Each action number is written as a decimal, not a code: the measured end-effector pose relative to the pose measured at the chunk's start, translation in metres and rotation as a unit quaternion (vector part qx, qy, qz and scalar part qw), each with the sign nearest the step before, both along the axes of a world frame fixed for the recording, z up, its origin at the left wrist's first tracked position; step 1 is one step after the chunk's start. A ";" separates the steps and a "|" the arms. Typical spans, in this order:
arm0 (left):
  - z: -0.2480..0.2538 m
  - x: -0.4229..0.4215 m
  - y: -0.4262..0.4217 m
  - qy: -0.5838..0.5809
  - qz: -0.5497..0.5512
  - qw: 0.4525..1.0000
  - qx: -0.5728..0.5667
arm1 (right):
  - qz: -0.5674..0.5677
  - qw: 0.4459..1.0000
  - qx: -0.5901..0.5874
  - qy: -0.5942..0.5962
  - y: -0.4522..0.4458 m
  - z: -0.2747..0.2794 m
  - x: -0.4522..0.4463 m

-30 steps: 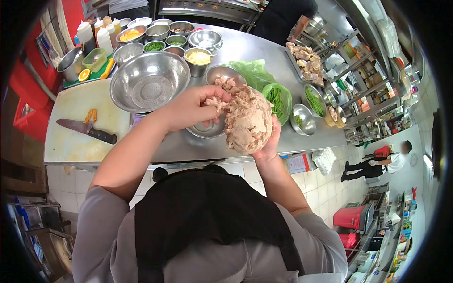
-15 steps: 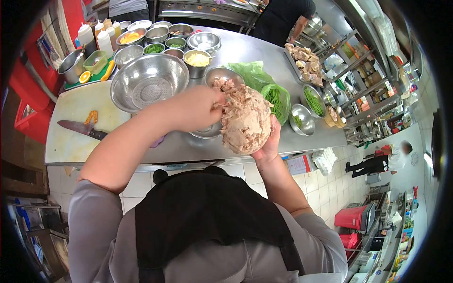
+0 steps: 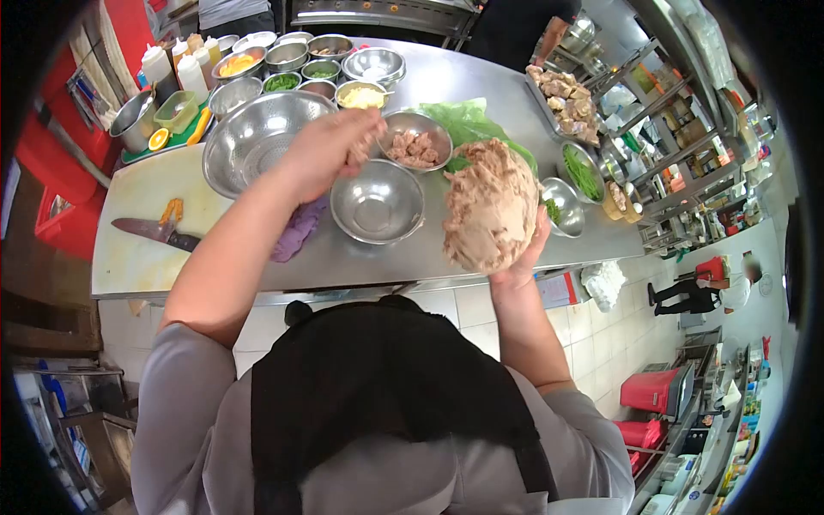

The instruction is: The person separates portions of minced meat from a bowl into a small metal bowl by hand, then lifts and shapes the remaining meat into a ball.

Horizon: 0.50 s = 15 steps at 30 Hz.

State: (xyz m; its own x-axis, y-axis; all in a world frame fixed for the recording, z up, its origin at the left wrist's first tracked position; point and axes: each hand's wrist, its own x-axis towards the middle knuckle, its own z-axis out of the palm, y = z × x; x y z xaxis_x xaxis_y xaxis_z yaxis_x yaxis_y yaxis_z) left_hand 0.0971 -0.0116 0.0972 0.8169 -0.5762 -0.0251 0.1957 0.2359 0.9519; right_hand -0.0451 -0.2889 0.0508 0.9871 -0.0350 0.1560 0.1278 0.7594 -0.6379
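My right hand [image 3: 524, 253] supports a large lump of pinkish-brown flaked meat [image 3: 493, 206] from below and its right side. The lump hangs above the table's front half. My left hand [image 3: 335, 148] is in the air over the right rim of a perforated steel colander [image 3: 225, 142], apart from the lump. Its fingers are bent together and slightly blurred; whether anything is between them is hidden. Between the hands, a steel bowl [image 3: 415, 163] contains chunks of the same meat. Nearer me is another steel bowl [image 3: 378, 206] with nothing in it.
A knife [image 3: 142, 228] lies on the white cutting board [image 3: 129, 266]. A purple cloth or glove [image 3: 300, 232] is beside the bowls. Green plastic [image 3: 463, 120], bowls of green beans [image 3: 584, 174] and a tray of meat pieces [image 3: 562, 99] are farther right. Another person's arm [image 3: 554, 39] is behind.
My left hand has left the lump and moved left and up. My right hand has carried the lump right, bringing the two bowls into fuller view.
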 end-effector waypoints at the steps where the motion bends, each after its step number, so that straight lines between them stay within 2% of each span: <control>1: -0.001 0.004 0.004 0.016 0.028 0.999 -0.001 | -0.004 0.999 -0.031 0.007 -0.001 -0.002 0.001; 2: -0.008 0.006 0.006 0.007 0.047 0.999 -0.017 | -0.018 0.998 -0.053 0.013 0.000 -0.004 0.001; 5: -0.012 0.000 0.001 0.015 0.074 0.996 0.056 | -0.011 0.997 -0.051 0.048 0.001 -0.020 0.008; 9: -0.024 0.004 0.008 0.042 0.090 0.994 0.049 | 0.009 0.993 -0.079 0.082 0.002 -0.037 0.028; 10: -0.027 0.008 0.016 0.058 0.080 0.995 0.034 | 0.048 0.995 -0.036 0.083 0.001 -0.040 0.033; 11: -0.030 0.012 0.022 0.074 0.070 0.995 0.019 | 0.047 0.993 -0.057 0.096 0.001 -0.044 0.039; 14: -0.024 0.012 0.029 0.123 0.128 0.983 0.054 | 0.038 0.984 -0.091 0.150 0.009 -0.045 0.059; 15: -0.025 0.012 0.032 0.119 0.129 0.983 0.049 | 0.023 0.979 -0.143 0.144 0.010 -0.043 0.068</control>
